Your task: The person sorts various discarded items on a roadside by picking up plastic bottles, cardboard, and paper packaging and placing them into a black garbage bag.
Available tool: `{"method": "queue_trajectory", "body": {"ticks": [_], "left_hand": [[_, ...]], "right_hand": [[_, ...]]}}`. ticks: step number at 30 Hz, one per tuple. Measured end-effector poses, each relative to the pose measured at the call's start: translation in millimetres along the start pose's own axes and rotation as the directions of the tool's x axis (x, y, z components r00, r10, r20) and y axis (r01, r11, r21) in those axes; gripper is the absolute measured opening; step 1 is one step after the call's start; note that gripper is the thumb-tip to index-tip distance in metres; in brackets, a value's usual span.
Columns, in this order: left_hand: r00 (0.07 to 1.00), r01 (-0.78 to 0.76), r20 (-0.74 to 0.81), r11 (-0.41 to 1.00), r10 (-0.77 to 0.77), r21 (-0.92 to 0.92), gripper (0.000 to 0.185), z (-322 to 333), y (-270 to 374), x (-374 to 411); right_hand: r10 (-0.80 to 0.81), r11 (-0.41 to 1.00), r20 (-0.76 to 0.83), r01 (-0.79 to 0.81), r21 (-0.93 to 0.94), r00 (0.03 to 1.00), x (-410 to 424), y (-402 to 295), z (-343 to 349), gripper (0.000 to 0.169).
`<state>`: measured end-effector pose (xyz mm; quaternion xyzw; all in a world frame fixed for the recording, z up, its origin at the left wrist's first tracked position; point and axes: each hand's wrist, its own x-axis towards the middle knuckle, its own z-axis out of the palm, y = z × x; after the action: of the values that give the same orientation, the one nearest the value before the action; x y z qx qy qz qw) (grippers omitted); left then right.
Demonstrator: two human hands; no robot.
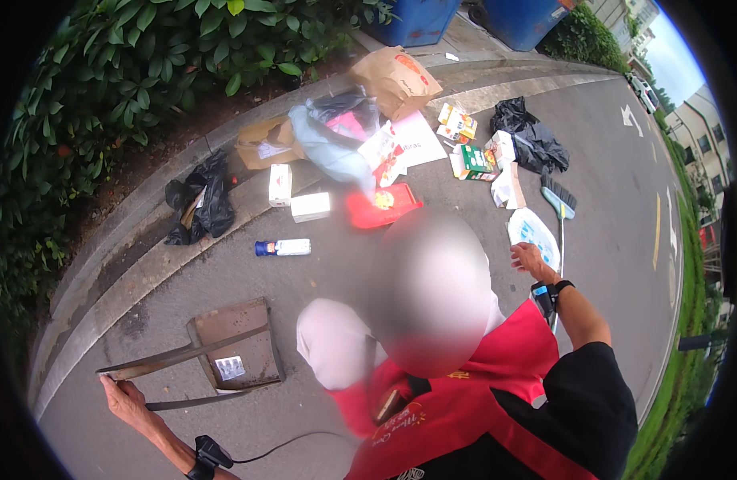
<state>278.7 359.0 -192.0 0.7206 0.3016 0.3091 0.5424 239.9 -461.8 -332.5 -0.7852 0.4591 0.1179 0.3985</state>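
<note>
At the lower left, my left hand (125, 399) grips the end of the metal handle of a brown dustpan (233, 327). The pan lies on the asphalt with an empty-looking blister pack (230, 368) in it. Out to the right, my right hand (531, 259) overlaps the lower edge of a white and blue plastic package (531, 231); whether its fingers pinch the package is unclear. Beside that hand lies a broom, its blue and black head (558, 198) pointing away and its thin handle passing by my wrist. A blurred patch covers the middle of the view.
Litter lies ahead: a red plastic tray (383, 205), white boxes (310, 207), a bottle (283, 247), a green carton (477, 162), a paper bag (398, 81) and black plastic bags (530, 138). A kerb (128, 273) and shrubs (164, 60) border the left. Blue bins (413, 24) stand behind.
</note>
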Motion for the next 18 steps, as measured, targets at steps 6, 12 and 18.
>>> {"method": "queue_trajectory", "body": {"ticks": [6, 12, 18], "left_hand": [[0.983, -0.151, 0.148, 0.943, 0.111, 0.296, 0.041, -26.1, 15.1, -7.8], [0.912, -0.188, -0.264, 0.893, 0.313, 0.409, 0.048, -26.2, 18.8, -58.9], [0.893, -0.164, -0.26, 0.805, 0.366, 0.57, 0.052, 43.6, 65.1, -148.5]], "right_hand": [[-0.466, 0.841, 0.233, 0.509, -0.184, 0.854, 58.9, -168.4, 51.6, 0.028], [-0.762, 0.539, 0.407, 0.842, -0.032, 0.503, 111.3, -274.3, 145.9, 0.025], [-0.934, 0.229, 0.3, 0.969, 0.095, 0.192, 164.9, -350.2, 271.3, 0.054]]}}
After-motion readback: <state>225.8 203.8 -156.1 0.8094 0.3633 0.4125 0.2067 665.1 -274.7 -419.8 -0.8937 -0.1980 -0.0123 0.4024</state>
